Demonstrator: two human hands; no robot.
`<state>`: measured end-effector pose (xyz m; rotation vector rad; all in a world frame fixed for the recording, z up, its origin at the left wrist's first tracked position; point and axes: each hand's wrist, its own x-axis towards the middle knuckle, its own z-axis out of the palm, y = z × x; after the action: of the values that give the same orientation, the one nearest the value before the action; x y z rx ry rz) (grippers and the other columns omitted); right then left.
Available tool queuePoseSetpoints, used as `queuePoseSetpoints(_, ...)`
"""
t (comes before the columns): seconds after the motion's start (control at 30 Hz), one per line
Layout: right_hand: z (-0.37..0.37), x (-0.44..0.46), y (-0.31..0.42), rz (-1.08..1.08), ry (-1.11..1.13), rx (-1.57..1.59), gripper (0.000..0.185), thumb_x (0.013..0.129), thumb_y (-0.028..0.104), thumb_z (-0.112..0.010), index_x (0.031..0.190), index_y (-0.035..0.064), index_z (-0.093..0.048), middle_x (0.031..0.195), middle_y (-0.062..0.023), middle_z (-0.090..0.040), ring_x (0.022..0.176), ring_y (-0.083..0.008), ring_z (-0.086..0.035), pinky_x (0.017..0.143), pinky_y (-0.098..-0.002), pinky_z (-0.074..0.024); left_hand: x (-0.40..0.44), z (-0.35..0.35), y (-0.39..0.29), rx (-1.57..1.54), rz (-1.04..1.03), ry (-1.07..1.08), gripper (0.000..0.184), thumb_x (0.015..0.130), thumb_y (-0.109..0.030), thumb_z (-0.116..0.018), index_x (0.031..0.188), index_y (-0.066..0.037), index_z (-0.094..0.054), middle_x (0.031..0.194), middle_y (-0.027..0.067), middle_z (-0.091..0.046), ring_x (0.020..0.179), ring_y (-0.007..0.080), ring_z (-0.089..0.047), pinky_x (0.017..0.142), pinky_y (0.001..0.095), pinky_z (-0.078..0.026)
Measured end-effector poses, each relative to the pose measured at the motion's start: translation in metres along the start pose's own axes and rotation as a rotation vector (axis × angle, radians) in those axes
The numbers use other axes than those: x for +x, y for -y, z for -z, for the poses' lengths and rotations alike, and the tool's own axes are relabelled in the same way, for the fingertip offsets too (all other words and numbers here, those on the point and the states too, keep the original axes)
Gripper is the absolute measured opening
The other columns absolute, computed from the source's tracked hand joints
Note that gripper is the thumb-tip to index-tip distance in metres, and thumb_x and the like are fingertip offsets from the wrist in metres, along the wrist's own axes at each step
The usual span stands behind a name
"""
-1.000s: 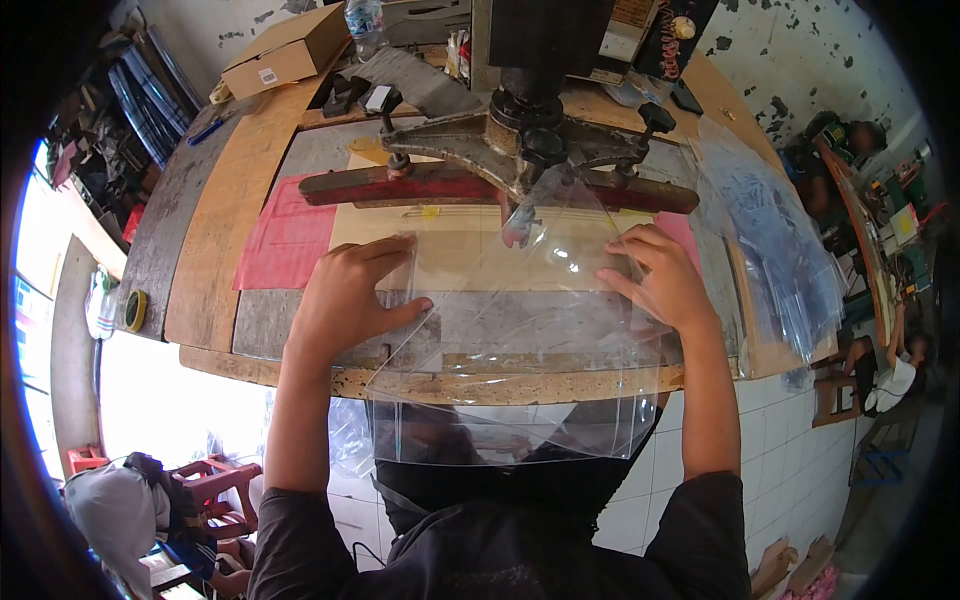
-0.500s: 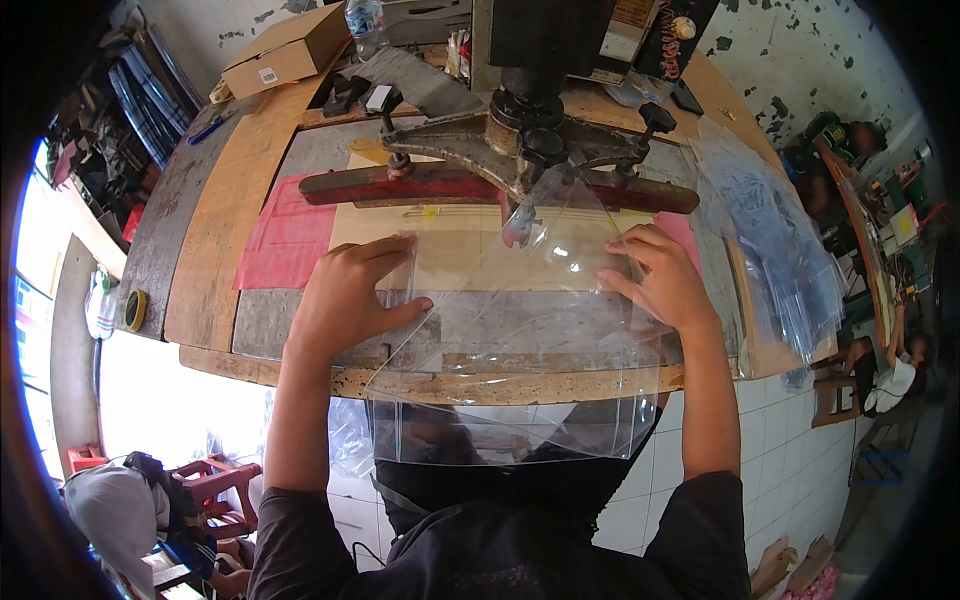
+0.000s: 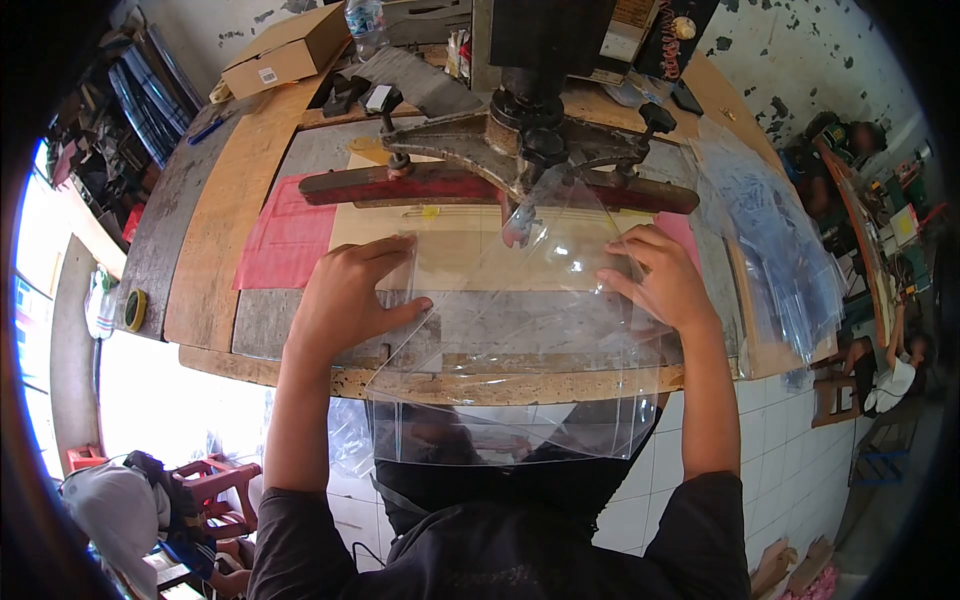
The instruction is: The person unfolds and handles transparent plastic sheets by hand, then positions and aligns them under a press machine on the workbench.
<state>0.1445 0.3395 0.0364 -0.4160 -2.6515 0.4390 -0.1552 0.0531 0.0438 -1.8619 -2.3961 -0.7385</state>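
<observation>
A clear plastic sheet [image 3: 520, 345], creased and shiny, lies across the front of the worktable, its near end hanging over the edge above my lap. My left hand [image 3: 350, 290] is on its left edge, thumb below and fingers stretched forward. At the right edge, my right hand [image 3: 655, 270] has the sheet between thumb and bent fingers. Beyond both hands stands a press with a long red-sided bar [image 3: 440, 190] under a metal bracket [image 3: 450, 140]. A yellowish board [image 3: 460, 260] lies below the bar, partly seen through the plastic.
Pink sheets [image 3: 285, 235] lie left of the board. To the right is a pile of clear plastic pieces [image 3: 775, 240]. A cardboard box [image 3: 285, 50] and a tape roll [image 3: 135, 310] sit on the left side. Other people are at lower left and far right.
Both hands and the plastic sheet stay where they were. Only the person at lower left has shifted slightly.
</observation>
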Motion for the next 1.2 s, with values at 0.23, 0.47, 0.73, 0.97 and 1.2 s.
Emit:
queuePoseSetpoints(0.23, -0.0002, -0.0003, -0.0014, 0.006, -0.005, 0.007, 0.035, 0.086, 0.025, -0.089, 0.108, -0.0004, -0.08, 0.105, -0.0122, -0.074, 0.095, -0.0315, -0.071, 0.088, -0.04, -0.0584, -0.0001, 0.0, -0.0001, 0.005, -0.011, -0.006, 0.053, 0.075, -0.03, -0.095, 0.118, -0.002, -0.082, 0.134, 0.0096, -0.077, 0.118, 0.0301, -0.075, 0.105, 0.0428, -0.06)
queuePoseSetpoints(0.47, 0.0014, 0.0002, 0.001, -0.004, 0.006, 0.0, 0.034, 0.085, 0.023, -0.089, 0.108, -0.0005, -0.08, 0.106, -0.0122, -0.074, 0.097, -0.0326, -0.071, 0.089, -0.0402, -0.0583, 0.0, -0.0001, -0.0003, 0.006, -0.009, -0.006, 0.053, 0.075, -0.03, -0.094, 0.118, -0.002, -0.082, 0.134, 0.0102, -0.077, 0.116, 0.0308, -0.076, 0.103, 0.0426, -0.06)
queuePoseSetpoints(0.73, 0.0012, 0.0002, 0.0011, 0.001, 0.003, 0.01, 0.03, 0.083, 0.016, -0.089, 0.106, -0.0005, -0.079, 0.107, -0.012, -0.073, 0.098, -0.0332, -0.071, 0.09, -0.0405, -0.0584, 0.0003, 0.0002, -0.0008, -0.008, -0.023, -0.019, 0.051, 0.074, -0.028, -0.094, 0.116, 0.0, -0.081, 0.133, 0.0113, -0.077, 0.116, 0.0317, -0.076, 0.103, 0.0428, -0.061)
queuePoseSetpoints(0.97, 0.0005, -0.0003, -0.0013, 0.016, 0.002, 0.002, 0.03, 0.082, 0.013, -0.088, 0.107, 0.0001, -0.079, 0.108, -0.0116, -0.073, 0.1, -0.033, -0.071, 0.091, -0.0406, -0.0583, 0.0005, 0.0004, -0.0013, -0.008, -0.028, -0.023, 0.051, 0.075, -0.027, -0.094, 0.116, 0.0, -0.081, 0.133, 0.0113, -0.077, 0.116, 0.0317, -0.076, 0.103, 0.0428, -0.061)
queuePoseSetpoints(1.2, 0.0004, -0.0004, -0.0012, 0.013, 0.002, 0.002, 0.03, 0.082, 0.014, -0.088, 0.108, 0.0005, -0.079, 0.108, -0.0117, -0.073, 0.099, -0.0333, -0.07, 0.091, -0.0409, -0.0581, 0.0003, -0.0008, 0.0009, -0.016, -0.03, -0.027, 0.05, 0.076, -0.027, -0.092, 0.116, 0.0, -0.081, 0.133, 0.0112, -0.077, 0.115, 0.032, -0.076, 0.103, 0.0429, -0.06)
